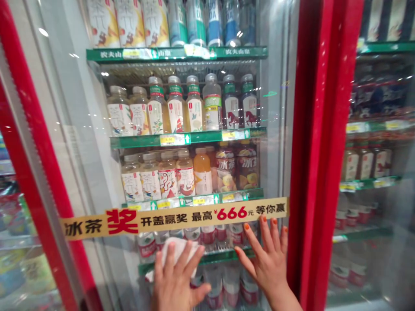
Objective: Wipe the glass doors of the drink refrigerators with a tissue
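Observation:
My left hand (177,278) presses a white cloth (177,252) flat against the glass door (275,129) of a drinks fridge, fingers spread over the cloth. My right hand (267,259) lies open and flat on the same glass just to the right, fingers stretched upward, holding nothing. Both hands sit below a yellow banner sticker (175,218) with red and black lettering that runs across the glass.
Behind the glass, green-edged shelves (188,138) carry rows of bottled teas and juices. A red door frame (319,151) stands right of my hands, with another glass-fronted fridge (372,172) beyond. A red frame edge (35,172) slants down the left.

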`<action>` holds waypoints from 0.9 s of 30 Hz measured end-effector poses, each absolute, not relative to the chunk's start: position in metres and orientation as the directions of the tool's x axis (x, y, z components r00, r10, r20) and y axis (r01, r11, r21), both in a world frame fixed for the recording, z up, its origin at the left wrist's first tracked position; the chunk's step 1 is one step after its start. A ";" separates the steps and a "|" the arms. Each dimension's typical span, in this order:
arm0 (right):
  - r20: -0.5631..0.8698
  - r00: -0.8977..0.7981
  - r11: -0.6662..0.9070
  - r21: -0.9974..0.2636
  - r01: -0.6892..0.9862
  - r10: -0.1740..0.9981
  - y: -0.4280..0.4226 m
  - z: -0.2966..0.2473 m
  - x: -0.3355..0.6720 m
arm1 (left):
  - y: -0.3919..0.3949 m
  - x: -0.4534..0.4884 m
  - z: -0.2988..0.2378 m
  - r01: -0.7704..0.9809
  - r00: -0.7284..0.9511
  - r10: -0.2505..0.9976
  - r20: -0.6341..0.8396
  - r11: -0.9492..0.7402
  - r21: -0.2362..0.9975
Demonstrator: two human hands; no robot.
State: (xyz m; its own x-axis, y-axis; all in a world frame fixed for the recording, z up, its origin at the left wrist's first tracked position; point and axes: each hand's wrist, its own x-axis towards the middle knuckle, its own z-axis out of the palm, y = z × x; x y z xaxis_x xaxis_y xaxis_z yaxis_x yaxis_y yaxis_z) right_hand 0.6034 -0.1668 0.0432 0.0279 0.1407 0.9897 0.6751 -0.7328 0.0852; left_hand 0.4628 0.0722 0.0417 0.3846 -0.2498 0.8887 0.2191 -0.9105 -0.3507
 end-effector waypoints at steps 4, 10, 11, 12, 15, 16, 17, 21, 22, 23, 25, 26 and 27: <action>0.993 -0.007 -0.747 0.096 0.658 0.121 -0.164 0.042 0.605 | 0.110 0.443 0.091 0.363 0.188 0.250 0.950 -0.916 0.169; 0.994 0.006 -0.699 0.072 0.711 0.108 -0.164 0.040 0.606 | 0.038 0.480 0.073 0.213 0.340 -0.182 0.923 -0.940 -0.265; 0.996 0.021 -0.689 0.044 0.723 0.087 -0.163 0.039 0.605 | 0.037 0.479 0.055 0.185 0.357 -0.264 0.896 -0.920 -0.345; 0.997 0.040 -0.679 0.011 0.734 0.060 -0.162 0.038 0.605 | 0.045 0.475 0.040 0.180 0.360 -0.296 0.885 -0.908 -0.377; 0.998 0.067 -0.661 -0.037 0.750 0.020 -0.158 0.037 0.605 | 0.092 0.454 0.041 0.315 0.286 -0.044 0.957 -0.939 -0.137; 0.998 0.067 -0.661 -0.041 0.749 0.014 -0.157 0.036 0.605 | 0.105 0.448 0.056 0.361 0.229 0.098 0.969 -0.933 0.010; 0.998 0.065 -0.662 -0.043 0.748 0.009 -0.156 0.036 0.604 | 0.112 0.446 0.076 0.383 0.171 0.219 0.961 -0.913 0.140; 0.998 0.064 -0.650 -0.053 0.758 -0.006 -0.157 0.036 0.604 | 0.069 0.467 0.126 0.364 0.189 0.179 0.965 -0.926 0.101; 0.998 0.066 -0.643 -0.053 0.764 -0.003 -0.157 0.036 0.604 | 0.051 0.476 0.122 0.351 0.253 0.071 0.965 -0.936 -0.023; 0.998 0.069 -0.635 -0.053 0.771 0.000 -0.158 0.036 0.604 | 0.036 0.483 0.110 0.320 0.309 -0.065 0.949 -0.933 -0.167; 0.998 0.070 -0.624 -0.053 0.780 0.003 -0.160 0.036 0.605 | 0.027 0.487 0.077 0.261 0.373 -0.263 0.890 -0.891 -0.372; 0.998 0.067 -0.624 -0.052 0.780 0.001 -0.160 0.036 0.606 | 0.034 0.483 0.061 0.262 0.380 -0.288 0.879 -0.878 -0.401; 0.999 0.053 -0.633 -0.036 0.774 0.007 -0.160 0.036 0.606 | 0.047 0.475 0.050 0.294 0.373 -0.245 0.895 -0.883 -0.365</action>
